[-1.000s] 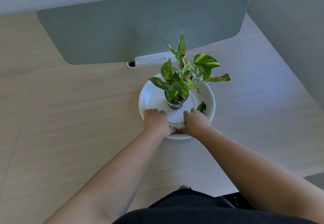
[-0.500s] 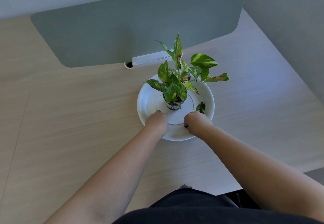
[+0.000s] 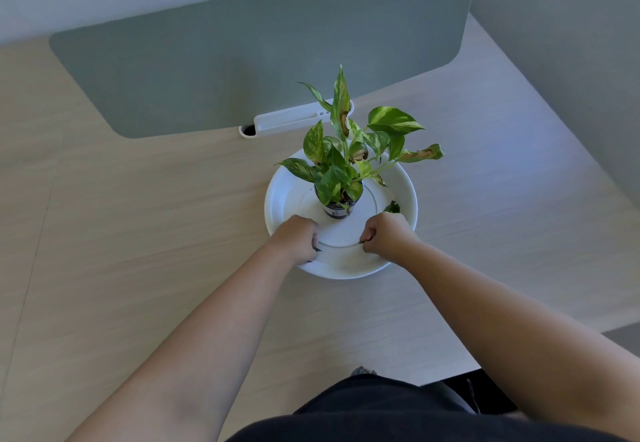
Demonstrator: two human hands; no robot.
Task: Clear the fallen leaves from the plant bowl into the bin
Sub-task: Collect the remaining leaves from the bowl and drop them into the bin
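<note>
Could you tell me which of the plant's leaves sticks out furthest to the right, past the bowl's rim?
It is the browned, curled leaf on the long stem, overhanging the white bowl; the broad healthy green leaf above it ends further left.

Desk point(image 3: 138, 234) — pale wood-grain top, with a seam line running down its left part. Grey-green divider panel point(image 3: 242, 61) stands upright along the far edge, corners rounded. At its foot lies a white cable tray point(image 3: 291, 119) with a round cable hole point(image 3: 248, 131) at its left end. A grey partition point(image 3: 571, 61) closes the right side. Black garment point(image 3: 381, 414) at the near edge.
</note>
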